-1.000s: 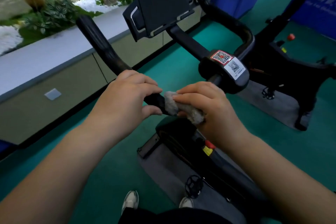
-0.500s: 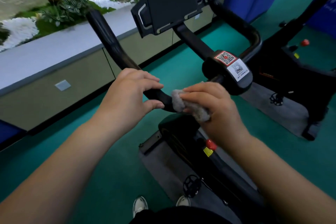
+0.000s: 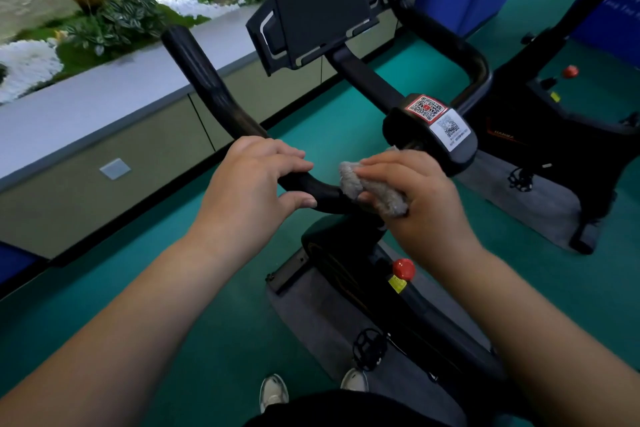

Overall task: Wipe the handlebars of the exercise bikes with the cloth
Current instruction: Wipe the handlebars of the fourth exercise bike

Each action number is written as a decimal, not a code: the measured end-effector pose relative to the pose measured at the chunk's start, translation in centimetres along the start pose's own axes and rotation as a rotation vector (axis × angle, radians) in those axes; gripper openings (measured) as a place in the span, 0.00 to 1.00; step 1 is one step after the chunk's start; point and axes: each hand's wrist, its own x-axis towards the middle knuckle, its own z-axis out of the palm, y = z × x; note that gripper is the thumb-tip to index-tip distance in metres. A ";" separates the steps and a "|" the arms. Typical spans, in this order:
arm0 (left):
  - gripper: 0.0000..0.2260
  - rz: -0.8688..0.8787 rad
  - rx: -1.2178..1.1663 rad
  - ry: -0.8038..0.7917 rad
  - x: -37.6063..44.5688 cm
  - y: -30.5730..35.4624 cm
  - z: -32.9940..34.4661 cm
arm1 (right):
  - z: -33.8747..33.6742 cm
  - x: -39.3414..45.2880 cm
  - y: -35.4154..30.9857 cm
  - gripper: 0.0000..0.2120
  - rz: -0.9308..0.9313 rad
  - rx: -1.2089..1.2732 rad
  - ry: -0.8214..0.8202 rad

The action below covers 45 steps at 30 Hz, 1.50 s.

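Handlebar (image 3: 221, 104) of the near exercise bike: left hand (image 3: 249, 184) grasps its bend; right hand (image 3: 412, 194) clutches a grey cloth (image 3: 367, 189) wrapped against the bar just beside it.

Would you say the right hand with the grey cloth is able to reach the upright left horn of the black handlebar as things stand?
Probably not directly: the left hand grips the black handlebar between the right hand, holding the grey fuzzy cloth, and that horn, so it would have to let go first.

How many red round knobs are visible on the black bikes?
2: one red round knob below the right hand, another on the far-right bike. Others may be hidden.
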 end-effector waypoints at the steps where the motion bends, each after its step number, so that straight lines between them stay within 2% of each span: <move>1: 0.20 -0.001 -0.001 0.003 0.0 0.0 0.0 | -0.6 0.5 0.6 0.10 0.031 -0.002 -0.007; 5: 0.20 0.005 0.014 -0.005 0.0 0.1 -0.1 | -2.1 1.7 2.7 0.12 0.129 -0.080 0.035; 9: 0.20 0.004 -0.003 0.010 -0.2 -0.1 0.1 | -0.7 0.2 1.4 0.12 0.191 -0.066 0.128; 12: 0.20 0.014 -0.009 0.017 -0.2 -0.4 0.3 | 0.9 -1.0 -0.6 0.10 0.109 -0.017 0.144; 16: 0.20 0.041 0.022 0.006 -0.1 -0.4 0.0 | 0.8 -0.7 -0.8 0.09 -0.049 -0.046 0.022; 22: 0.20 0.057 0.021 -0.014 -0.1 -0.6 -0.3 | -1.9 0.6 2.2 0.12 0.195 -0.081 0.063; 27: 0.21 0.055 0.024 -0.010 -0.3 -0.7 -0.1 | 0.9 -1.7 -1.4 0.10 0.135 -0.034 0.139; 32: 0.21 0.073 0.038 -0.020 -0.1 -0.8 -0.2 | 1.6 -1.3 -2.1 0.09 -0.010 -0.038 0.040; 36: 0.22 0.069 0.034 -0.026 -0.3 -0.8 -0.4 | -1.2 0.4 0.7 0.09 0.093 -0.111 0.056; 40: 0.21 0.070 0.046 -0.034 -0.6 -0.9 -0.3 | -2.9 1.4 1.6 0.11 0.182 -0.087 -0.065; 42: 0.21 0.075 0.056 -0.043 -0.6 -0.9 -0.4 | -3.6 2.2 1.7 0.12 0.181 -0.005 -0.069; 45: 0.22 0.075 0.066 -0.058 -0.5 -0.8 -0.5 | -4.5 3.9 2.0 0.14 0.139 -0.036 -0.108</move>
